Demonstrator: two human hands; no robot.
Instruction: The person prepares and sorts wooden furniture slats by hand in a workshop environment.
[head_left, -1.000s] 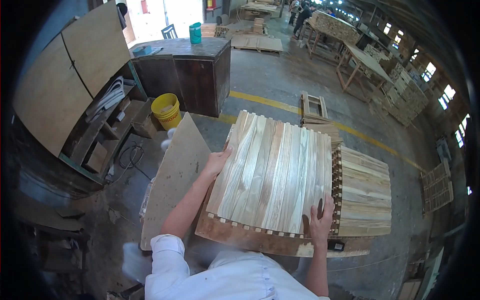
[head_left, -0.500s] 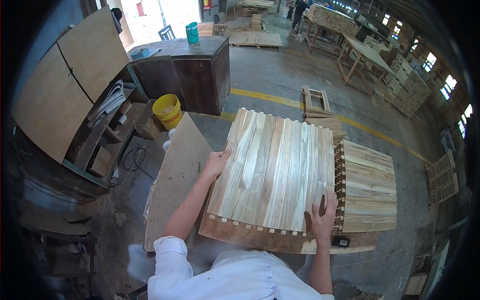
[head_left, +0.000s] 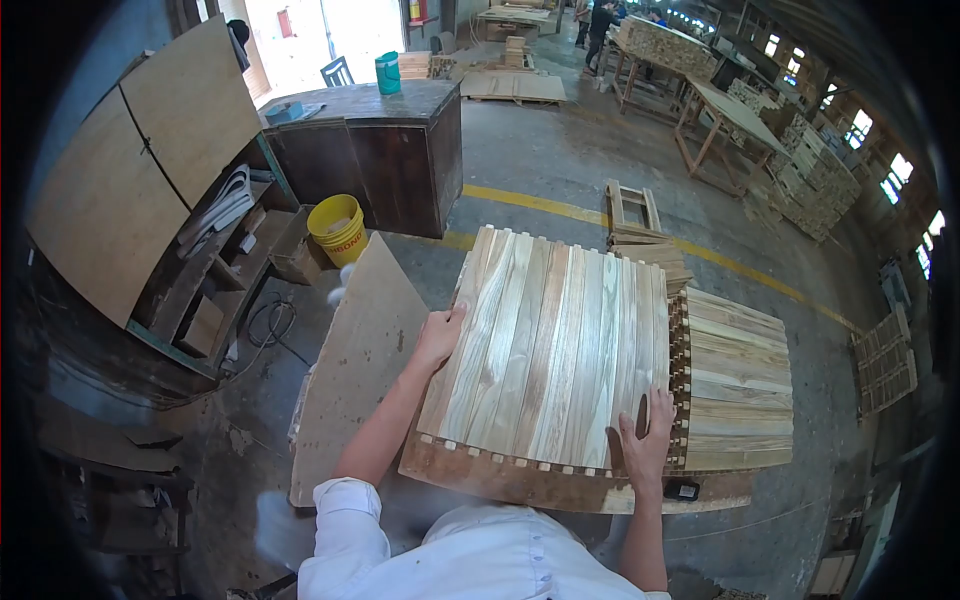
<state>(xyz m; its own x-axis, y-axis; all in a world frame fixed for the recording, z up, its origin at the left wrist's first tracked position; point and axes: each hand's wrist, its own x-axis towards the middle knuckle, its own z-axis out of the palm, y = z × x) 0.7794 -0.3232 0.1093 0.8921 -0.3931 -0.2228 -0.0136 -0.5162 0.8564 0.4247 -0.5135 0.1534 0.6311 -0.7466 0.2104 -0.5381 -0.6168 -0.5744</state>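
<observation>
The person's left hand (head_left: 440, 335) sits at the left edge of a square panel of pale and brown wooden slats (head_left: 555, 350), just left of the frame's centre. Its thumb lies on top and its fingers seem to close around the edge, though the underside is hidden. The right hand (head_left: 648, 445) rests on the panel's face near its lower right corner, fingers stretched out flat and a little apart, thumb held away from them, gripping nothing. With one hand clasping a side and the other pressing down across from it, the wide panel is likely kept steady and square.

The panel lies in the middle of the frame on a worn brown plywood worktop (head_left: 520, 480), whose bare edge shows along the bottom. Touching its right side is a second slatted wooden panel (head_left: 738, 385), its slats running crosswise to the first; small blocks along both edges meet there, which would explain why the two lie tight together.

A bare plywood sheet (head_left: 355, 370) lies at an angle on the left. A yellow plastic bucket (head_left: 337, 228) stands on the floor in the upper left, beside a dark wooden counter (head_left: 400, 150).
</observation>
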